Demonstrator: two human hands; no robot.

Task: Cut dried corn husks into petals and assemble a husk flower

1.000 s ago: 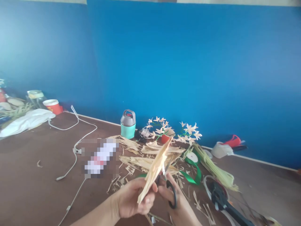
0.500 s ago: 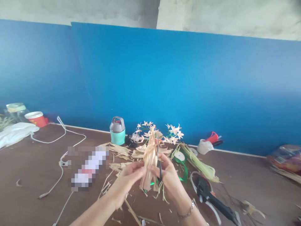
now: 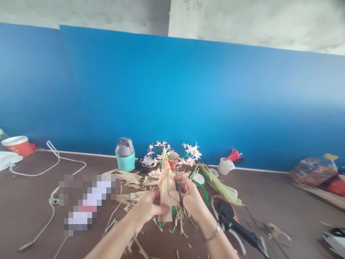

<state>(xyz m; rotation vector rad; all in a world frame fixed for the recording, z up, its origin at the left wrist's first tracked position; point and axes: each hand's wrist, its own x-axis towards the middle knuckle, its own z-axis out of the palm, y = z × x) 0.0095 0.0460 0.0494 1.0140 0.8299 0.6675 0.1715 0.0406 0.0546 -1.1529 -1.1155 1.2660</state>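
A dry, pale corn husk [image 3: 166,180] stands upright between my hands, its narrow tip pointing up. My left hand [image 3: 148,208] pinches the lower left side of the husk between thumb and fingers. Scissors [image 3: 178,189] with dark handles sit in my right hand [image 3: 187,194], blades pointing up beside the husk. My right thumb is close to the husk's right edge; whether it presses on it I cannot tell. Behind the husk stand small pale husk flowers [image 3: 192,150] on green stems. Husk scraps [image 3: 129,178] lie on the table around my hands.
A teal and grey flask [image 3: 125,154] stands at the back left. On the right lie a black glue gun [image 3: 237,228], a bundle of green husk [image 3: 219,185] and a ribbon spool [image 3: 198,178]. White cable [image 3: 35,175] loops across the left. A red tub [image 3: 20,146] is farther left.
The view has swung to the right, so things on the table appear farther left. The husk looks flatter and broader between my hands. Both hands keep their holds.
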